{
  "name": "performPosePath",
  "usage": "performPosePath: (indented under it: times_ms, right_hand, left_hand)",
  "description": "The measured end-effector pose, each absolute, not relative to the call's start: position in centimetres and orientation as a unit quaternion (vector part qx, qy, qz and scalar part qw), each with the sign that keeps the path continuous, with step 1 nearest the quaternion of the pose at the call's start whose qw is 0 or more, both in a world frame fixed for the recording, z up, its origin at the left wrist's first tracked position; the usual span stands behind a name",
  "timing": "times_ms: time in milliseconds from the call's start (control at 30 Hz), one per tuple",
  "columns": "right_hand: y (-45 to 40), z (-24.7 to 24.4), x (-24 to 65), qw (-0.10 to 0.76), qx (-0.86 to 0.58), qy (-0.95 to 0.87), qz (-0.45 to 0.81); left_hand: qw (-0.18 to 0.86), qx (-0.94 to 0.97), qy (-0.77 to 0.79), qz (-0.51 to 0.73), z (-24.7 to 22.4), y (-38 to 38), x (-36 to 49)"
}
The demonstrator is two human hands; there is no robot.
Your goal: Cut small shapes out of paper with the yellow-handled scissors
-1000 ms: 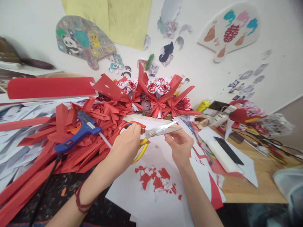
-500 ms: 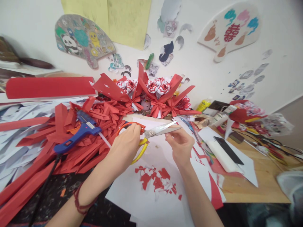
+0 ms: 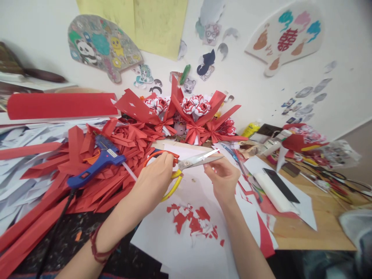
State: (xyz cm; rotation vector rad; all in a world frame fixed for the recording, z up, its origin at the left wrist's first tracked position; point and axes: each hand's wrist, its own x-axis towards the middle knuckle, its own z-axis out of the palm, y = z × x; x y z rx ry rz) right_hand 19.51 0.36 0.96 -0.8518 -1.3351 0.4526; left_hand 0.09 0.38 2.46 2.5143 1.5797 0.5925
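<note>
My left hand (image 3: 157, 174) is closed around the scissors (image 3: 199, 159), which have one orange and one yellow handle loop. Their blades point right and stand slightly apart. Close below the blade tips, my right hand (image 3: 222, 176) has its thumb and fingers pinched together; whatever they hold is hidden or too small to make out. Beneath both hands lies a white paper sheet (image 3: 151, 242), with red and white paper scraps (image 3: 193, 221) heaped on it.
A blue glue gun (image 3: 99, 161) rests on folded red paper strips (image 3: 101, 193) at left, beside many white ones (image 3: 17, 166). Red paper bouquets (image 3: 196, 112) stand against the wall. At right are a black phone (image 3: 280, 185) and a white roll (image 3: 273, 193).
Almost nothing differs. The whole view has shifted slightly, while both hands and the scissors keep the same pose.
</note>
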Motion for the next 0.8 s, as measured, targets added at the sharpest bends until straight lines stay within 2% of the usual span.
performPosePath:
  times_ms: [600,733,800]
  right_hand:
    - [0.52,0.82,19.57,0.662,-0.409,-0.601,0.183]
    - [0.67,0.99,19.63,0.628,-0.465,-0.601,0.166]
    - [0.90,0.95,19.68,0.580,-0.522,-0.604,0.164]
  left_hand:
    - [0.072,0.832,0.518,0.185,2.62,0.47,0.07]
    - [0.083,0.823,0.531,0.183,2.61,0.54,0.05]
    - [0.082,0.817,0.537,0.192,2.52,0.65,0.00]
